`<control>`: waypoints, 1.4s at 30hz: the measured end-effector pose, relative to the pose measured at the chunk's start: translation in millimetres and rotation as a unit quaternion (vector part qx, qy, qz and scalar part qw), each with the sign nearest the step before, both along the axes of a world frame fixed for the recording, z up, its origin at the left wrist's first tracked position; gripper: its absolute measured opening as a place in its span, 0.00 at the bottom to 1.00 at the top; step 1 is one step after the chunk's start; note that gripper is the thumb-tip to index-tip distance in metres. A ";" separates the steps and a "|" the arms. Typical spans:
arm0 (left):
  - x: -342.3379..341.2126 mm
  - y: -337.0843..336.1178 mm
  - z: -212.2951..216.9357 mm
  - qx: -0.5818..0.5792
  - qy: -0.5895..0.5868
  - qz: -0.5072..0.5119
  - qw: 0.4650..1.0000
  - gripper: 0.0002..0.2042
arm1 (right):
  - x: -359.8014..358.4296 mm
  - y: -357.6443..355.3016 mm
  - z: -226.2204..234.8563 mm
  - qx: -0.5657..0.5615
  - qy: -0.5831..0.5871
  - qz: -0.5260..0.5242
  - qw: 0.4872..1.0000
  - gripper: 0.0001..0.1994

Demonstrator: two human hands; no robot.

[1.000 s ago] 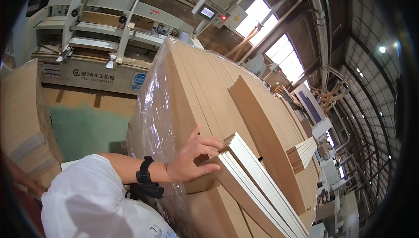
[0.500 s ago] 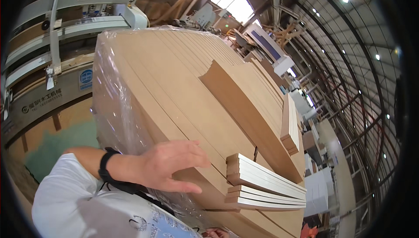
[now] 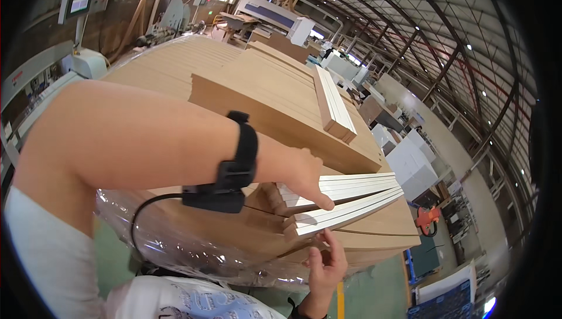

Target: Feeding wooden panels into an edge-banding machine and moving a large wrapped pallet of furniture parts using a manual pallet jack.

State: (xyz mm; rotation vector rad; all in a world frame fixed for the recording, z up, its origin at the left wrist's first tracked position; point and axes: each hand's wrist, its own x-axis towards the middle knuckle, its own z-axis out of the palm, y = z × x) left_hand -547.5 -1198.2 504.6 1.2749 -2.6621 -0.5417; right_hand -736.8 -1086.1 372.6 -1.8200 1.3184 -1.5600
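On top of the small stack of white-edged strips [image 3: 342, 193], my left hand [image 3: 301, 175] lies flat, fingers together and stretched forward, the fingertips [image 3: 323, 203] pressing on the upper strips near their cut ends. It grips nothing; the palm simply bears down. A black band [image 3: 243, 152] circles that wrist, with a black box [image 3: 213, 197] hanging beneath it and a dark cable [image 3: 143, 213] looping down from the box.

Below the stack, my right hand [image 3: 325, 266] comes up from the lower edge, fingers loosely apart and curled, their tips touching the underside of the lowest strip where it juts past the pile. I cannot tell whether it pinches the strip or only props it.

The strips lie on the near corner of a big pile of brown boards [image 3: 193, 67], slightly fanned, long sides running to my right. Clear plastic wrap [image 3: 193, 249] sags around the near side of the pile. Farther back on the pile lies a thick brown slab [image 3: 281, 120], and on it another short bundle of pale strips [image 3: 333, 102], well apart from my hands.

Beyond, I see a machine with a small screen [image 3: 79, 4] at far left, white cabinets [image 3: 410, 164] to the right, and a green floor [image 3: 374, 292] below.
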 end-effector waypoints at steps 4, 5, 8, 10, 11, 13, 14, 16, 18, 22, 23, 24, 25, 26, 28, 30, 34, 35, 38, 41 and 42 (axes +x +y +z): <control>-29.9 4.0 -7.0 0.105 -0.049 -0.043 0.992 0.57 | 3.7 4.6 4.1 -0.047 0.137 0.061 0.988 0.26; -40.6 0.7 -3.9 0.139 -0.122 -0.020 0.983 0.61 | 1.6 10.1 13.9 -0.048 0.134 0.066 0.988 0.26; -47.2 1.0 -16.9 0.090 -0.172 0.038 0.980 0.58 | -1.4 16.6 32.9 0.061 0.117 0.181 0.975 0.30; -46.3 3.2 -26.9 0.049 -0.165 0.078 0.982 0.55 | -1.8 12.7 32.5 0.039 0.206 0.232 0.950 0.31; -45.2 3.6 -30.0 0.003 -0.153 0.111 0.982 0.53 | -6.5 5.7 20.2 0.008 0.232 0.269 0.935 0.40; -42.9 6.5 -26.1 -0.013 -0.136 0.104 0.985 0.50 | -3.4 10.6 29.4 0.054 0.174 0.286 0.941 0.36; -42.1 9.2 -23.6 -0.028 -0.116 0.090 0.989 0.47 | -0.8 14.4 32.3 0.104 0.117 0.297 0.942 0.32; -49.3 20.2 -4.3 -0.036 -0.118 0.098 0.988 0.45 | -8.3 8.9 -7.6 0.109 0.003 0.341 0.934 0.33; -39.1 28.8 23.3 -0.006 -0.122 0.116 0.986 0.42 | 4.0 3.4 -27.5 0.102 -0.118 0.374 0.914 0.35; 30.6 67.4 63.4 0.069 -0.194 0.153 0.966 0.41 | 72.1 -6.5 -6.8 0.116 -0.428 0.364 0.819 0.45; 43.3 86.6 69.4 0.064 -0.215 0.169 0.960 0.44 | 78.8 -7.5 0.2 0.109 -0.504 0.355 0.780 0.49; 63.9 108.7 72.2 0.047 -0.189 0.163 0.967 0.47 | 85.7 -4.8 9.5 0.098 -0.509 0.347 0.782 0.49; 86.4 126.5 78.3 0.042 -0.152 0.133 0.978 0.49 | 94.0 -4.2 18.1 0.079 -0.580 0.352 0.730 0.49; 105.4 141.8 81.9 0.039 -0.156 0.126 0.979 0.49 | 102.8 -4.4 25.3 0.059 -0.646 0.357 0.672 0.48; 134.6 171.8 84.7 0.017 -0.152 0.179 0.972 0.51 | 112.4 -6.5 31.3 0.043 -0.667 0.377 0.641 0.45; 158.2 198.2 73.6 0.007 -0.176 0.180 0.968 0.50 | 121.7 -10.1 35.9 0.008 -0.646 0.231 0.727 0.40; 208.6 221.1 50.2 -0.037 -0.177 0.172 0.968 0.50 | 162.2 -0.8 31.6 0.045 -0.655 0.255 0.710 0.36; 221.0 220.6 41.6 -0.068 -0.162 0.141 0.974 0.50 | 168.5 -0.4 28.2 0.058 -0.647 0.258 0.715 0.37; 252.2 226.1 22.0 -0.110 -0.107 0.101 0.983 0.49 | 187.4 1.6 24.8 0.079 -0.629 0.279 0.721 0.38; 271.1 226.0 6.0 -0.171 -0.076 0.076 0.979 0.49 | 193.9 -2.2 24.3 0.070 -0.585 0.320 0.742 0.40; 273.7 224.9 2.1 -0.173 -0.077 0.077 0.979 0.49 | 192.8 -3.4 24.2 0.068 -0.584 0.322 0.742 0.40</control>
